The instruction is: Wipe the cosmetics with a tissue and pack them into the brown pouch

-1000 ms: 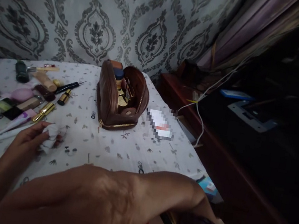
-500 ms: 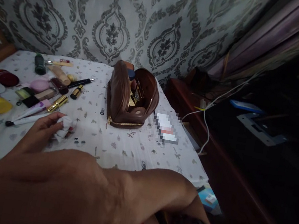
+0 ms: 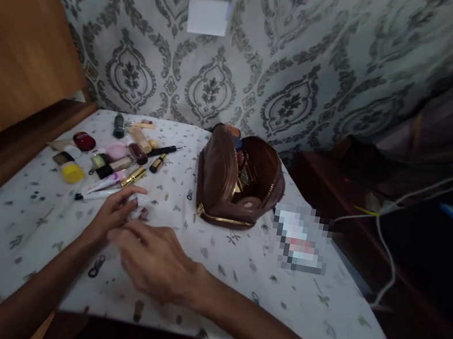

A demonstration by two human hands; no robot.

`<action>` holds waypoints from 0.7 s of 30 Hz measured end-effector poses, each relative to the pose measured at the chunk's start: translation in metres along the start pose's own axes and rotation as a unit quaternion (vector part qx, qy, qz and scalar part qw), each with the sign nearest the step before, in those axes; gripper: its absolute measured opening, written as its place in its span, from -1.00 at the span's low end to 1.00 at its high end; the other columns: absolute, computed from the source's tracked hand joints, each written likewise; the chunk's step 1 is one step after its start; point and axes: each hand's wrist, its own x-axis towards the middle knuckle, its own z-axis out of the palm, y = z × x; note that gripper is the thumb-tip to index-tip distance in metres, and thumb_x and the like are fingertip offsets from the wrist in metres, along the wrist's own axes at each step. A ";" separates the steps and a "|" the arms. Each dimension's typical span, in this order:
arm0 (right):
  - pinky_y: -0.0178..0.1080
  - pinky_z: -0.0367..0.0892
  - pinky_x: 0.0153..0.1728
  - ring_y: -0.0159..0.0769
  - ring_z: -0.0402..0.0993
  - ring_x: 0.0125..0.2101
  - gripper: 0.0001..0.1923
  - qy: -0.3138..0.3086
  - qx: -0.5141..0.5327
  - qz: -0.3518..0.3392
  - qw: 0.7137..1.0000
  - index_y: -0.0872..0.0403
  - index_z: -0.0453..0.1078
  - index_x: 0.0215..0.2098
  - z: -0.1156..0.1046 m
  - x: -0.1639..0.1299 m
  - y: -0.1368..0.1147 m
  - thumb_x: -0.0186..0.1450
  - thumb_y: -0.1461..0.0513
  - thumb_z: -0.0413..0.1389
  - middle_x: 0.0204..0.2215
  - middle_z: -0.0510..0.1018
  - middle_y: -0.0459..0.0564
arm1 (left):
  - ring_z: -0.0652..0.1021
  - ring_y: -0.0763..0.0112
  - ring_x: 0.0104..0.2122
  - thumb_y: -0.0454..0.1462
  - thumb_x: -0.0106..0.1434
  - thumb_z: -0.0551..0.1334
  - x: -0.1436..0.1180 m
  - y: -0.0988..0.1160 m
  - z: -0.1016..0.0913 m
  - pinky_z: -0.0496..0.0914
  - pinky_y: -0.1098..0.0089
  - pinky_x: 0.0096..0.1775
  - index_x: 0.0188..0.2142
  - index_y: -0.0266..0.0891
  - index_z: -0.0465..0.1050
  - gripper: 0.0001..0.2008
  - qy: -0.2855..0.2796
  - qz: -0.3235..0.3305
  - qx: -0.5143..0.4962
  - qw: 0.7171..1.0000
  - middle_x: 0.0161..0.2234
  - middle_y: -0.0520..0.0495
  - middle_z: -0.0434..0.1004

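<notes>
While the left hand (image 3: 120,208) pinches a crumpled white tissue (image 3: 142,199) between thumb and fingers, the right hand (image 3: 160,260) sits just beside it, nearer the wearer, back of hand up, fingers curled in. Can't tell whether the right one grips anything; its fingertips are blurred. Also can't tell whether the two hands touch; they overlap in view. Tissue is low over the patterned cloth (image 3: 213,243), near the front end of a cosmetics cluster; contact with the cloth unclear.

Closest to the left hand: white stick with a black tip (image 3: 98,193), lying flat and partly behind the fingers. Just beyond it, purple-and-white tube (image 3: 107,179) and gold tube (image 3: 133,177). Farther back: black-and-gold tube (image 3: 157,163), black pen (image 3: 163,151), pink oval (image 3: 117,151), dark red case (image 3: 83,141), green bottle (image 3: 119,125). Yellow-ended item (image 3: 72,172) lies at the cluster's left.

Brown bag (image 3: 217,174) stands right of the cluster, unzipped, top gaping, gold and dark items visible inside, mostly too dim to name. Pixelated rectangle (image 3: 299,238) lies to its right. Wooden panel (image 3: 22,34) at far left, white paper (image 3: 208,17) on the wallpaper (image 3: 213,82) behind.
</notes>
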 end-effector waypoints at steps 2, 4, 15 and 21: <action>-0.28 0.42 -0.30 -0.30 0.49 -0.28 -0.74 0.046 0.079 0.055 0.994 0.10 0.36 -0.05 0.009 0.000 0.016 0.36 0.34 -0.07 -0.23 0.54 0.04 | 0.46 0.33 -0.37 0.02 0.14 0.25 0.000 -0.004 0.000 0.32 0.40 -0.33 -0.12 -0.22 0.49 -0.57 0.006 0.014 0.035 0.999 -0.38 0.01 0.47; -0.33 0.41 -0.36 -0.37 0.48 -0.35 -0.80 0.086 0.197 0.145 0.966 0.08 0.35 -0.11 0.024 -0.002 0.031 0.36 0.32 -0.06 -0.27 0.52 -0.01 | 0.44 0.33 -0.41 0.01 0.17 0.20 -0.001 -0.006 0.000 0.30 0.40 -0.36 -0.12 -0.22 0.50 -0.58 0.021 0.021 0.070 0.997 -0.38 0.02 0.48; -0.43 0.28 -0.62 -0.48 0.46 -0.56 -0.85 0.160 0.453 0.309 0.821 0.06 0.31 -0.21 0.065 -0.018 0.071 0.23 0.25 0.03 -0.37 0.41 -0.13 | 0.47 0.20 -0.23 -0.06 0.33 -0.01 0.076 0.032 -0.044 0.32 0.31 -0.14 -0.34 -0.25 0.46 -0.61 0.104 0.142 0.429 0.886 -0.33 -0.15 0.46; -0.45 0.28 -0.58 -0.45 0.46 -0.56 -0.84 0.151 0.418 0.327 0.834 0.06 0.34 -0.24 0.063 -0.019 0.069 0.24 0.35 0.00 -0.54 0.44 -0.18 | 0.51 -0.06 -0.03 0.08 0.33 0.04 0.150 0.028 -0.050 0.38 0.22 -0.15 -0.19 -0.29 0.47 -0.51 0.078 0.027 0.576 0.814 -0.04 -0.39 0.49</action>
